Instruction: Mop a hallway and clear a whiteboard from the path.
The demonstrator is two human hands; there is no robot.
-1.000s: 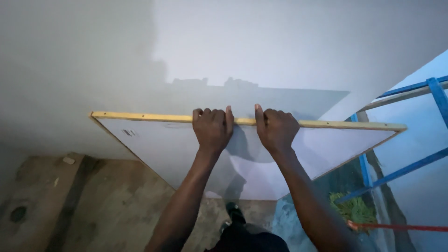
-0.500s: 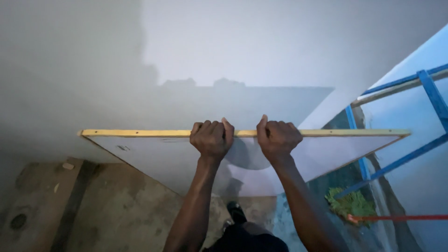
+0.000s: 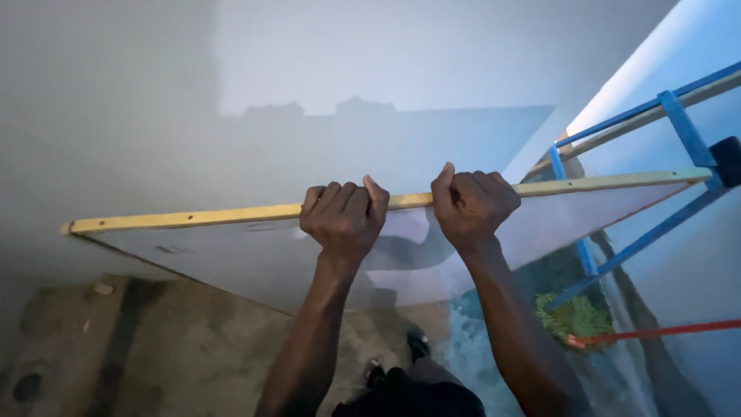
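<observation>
Head view: white panel (image 3: 255,259), flat and smooth-faced, rectangular, with a pale yellow wooden edge strip (image 3: 193,217) dotted with small dark screw holes, standing on edge close to a grey plastered wall (image 3: 386,69). Tilted, the right end higher than the left. Left hand (image 3: 345,218) curled over the top edge near its middle, fingers wrapped shut around the strip, thumb raised beside them. Right hand (image 3: 472,205) just beside it, apart by a short gap, likewise clenched on the same edge with knuckles up and thumb pointing upward. Both forearms reaching up from the bottom edge of the frame.

Below the panel, rough concrete floor (image 3: 177,340), mottled brown and grey, with a small dark round hole (image 3: 27,386) near the lower left corner. Dark shoes (image 3: 417,342) on the floor under the panel's lower edge, between the arms. On the right, blue metal frame (image 3: 617,185) of straight bars, leaning by a pale blue wall (image 3: 695,255), crossing behind the panel's raised right end. Near its foot, green bristly broom head (image 3: 575,316) on a red handle (image 3: 664,332) running off toward the right edge. Shadows of the hands and the panel cast on the grey wall above the strip.
</observation>
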